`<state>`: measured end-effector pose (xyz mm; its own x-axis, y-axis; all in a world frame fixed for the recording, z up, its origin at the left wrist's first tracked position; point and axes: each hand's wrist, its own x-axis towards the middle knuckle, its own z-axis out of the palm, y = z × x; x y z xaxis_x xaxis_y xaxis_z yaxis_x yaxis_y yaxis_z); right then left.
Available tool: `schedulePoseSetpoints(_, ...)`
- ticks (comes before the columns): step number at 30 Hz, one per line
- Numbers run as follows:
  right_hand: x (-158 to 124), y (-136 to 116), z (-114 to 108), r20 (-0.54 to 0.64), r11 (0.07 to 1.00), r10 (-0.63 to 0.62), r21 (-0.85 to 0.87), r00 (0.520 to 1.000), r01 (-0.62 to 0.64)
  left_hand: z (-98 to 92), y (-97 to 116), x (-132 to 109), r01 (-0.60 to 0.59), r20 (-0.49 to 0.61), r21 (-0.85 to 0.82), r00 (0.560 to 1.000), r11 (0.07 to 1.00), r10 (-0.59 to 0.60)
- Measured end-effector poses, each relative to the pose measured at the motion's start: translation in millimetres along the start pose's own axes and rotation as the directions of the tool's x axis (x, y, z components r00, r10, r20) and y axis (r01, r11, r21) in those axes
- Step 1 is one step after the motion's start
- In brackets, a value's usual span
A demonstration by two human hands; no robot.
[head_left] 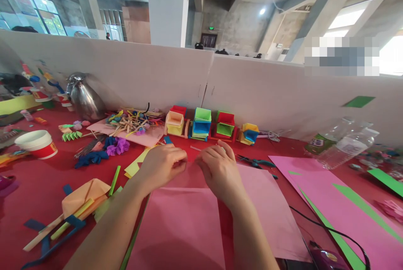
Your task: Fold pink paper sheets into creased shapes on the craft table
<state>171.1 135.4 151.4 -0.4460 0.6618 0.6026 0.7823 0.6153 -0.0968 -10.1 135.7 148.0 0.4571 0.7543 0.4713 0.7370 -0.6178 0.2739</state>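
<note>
My left hand [166, 163] is held over the table with its fingers curled and the thumb against them. My right hand [218, 165] faces it across a small gap, its fingers bent downward and pressed together. Whatever may be between the fingers of either hand is hidden or too small to make out. Below them lies a pink paper sheet [185, 228], with another pink sheet [267, 211] at its right. A thin whitish strip [195, 148] shows just beyond the gap. Behind my hands stand several small folded-paper boxes [201, 127] in bright colours, stacked in a row.
Blue-handled pliers [256, 162] lie right of my right hand. Plastic bottles [349, 146] and a long pink sheet [315, 177] are farther right. At left are a steel jug [84, 98], a paper cup [37, 144], craft sticks [129, 123] and folded paper pieces [85, 198]. A white partition [141, 72] borders the back.
</note>
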Motion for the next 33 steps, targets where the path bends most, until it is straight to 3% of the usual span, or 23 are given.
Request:
schedulePoseSetpoints(11, -8.3, 27.8, -23.5, -0.02, 0.994, 0.092, -0.05, 0.996, -0.093, -23.4, -30.3, -9.2, 0.109, 0.0, -0.047, 0.994, 0.993, -0.11)
schedulePoseSetpoints(19, -8.1, 21.4, -32.1, -0.018, 0.996, 0.076, -0.055, 0.997, -0.076, -38.5, -41.6, -18.9, 0.237, 0.079, -0.049, 0.969, 0.97, -0.233)
schedulePoseSetpoints(22, -11.4, 28.1, -36.8, -0.052, 0.988, 0.116, -0.097, 0.992, -0.121, -46.3, -53.1, -25.8, 0.368, -0.013, 0.045, 0.93, 0.929, -0.368)
schedulePoseSetpoints(24, -13.0, 31.7, -37.9, -0.063, 0.985, 0.127, -0.113, 0.99, -0.133, -47.5, -55.5, -27.2, 0.428, -0.116, 0.019, 0.898, 0.904, -0.423)
schedulePoseSetpoints(27, -10.7, 25.2, -32.9, -0.053, 0.991, 0.074, -0.112, 0.996, -0.08, -37.0, -39.3, -21.1, 0.337, -0.158, -0.141, 0.921, 0.931, -0.357)
schedulePoseSetpoints(30, -4.4, 7.2, -23.5, -0.044, 0.996, -0.011, -0.086, 0.999, 0.007, -15.6, -10.5, -9.1, 0.156, -0.045, -0.149, 0.985, 0.976, -0.164)
schedulePoseSetpoints(33, -0.9, -3.5, -17.6, -0.084, 0.999, -0.036, 0.006, 0.996, 0.037, 0.0, 2.9, -0.6, 0.144, 0.058, -0.114, 0.989, 0.983, -0.138)
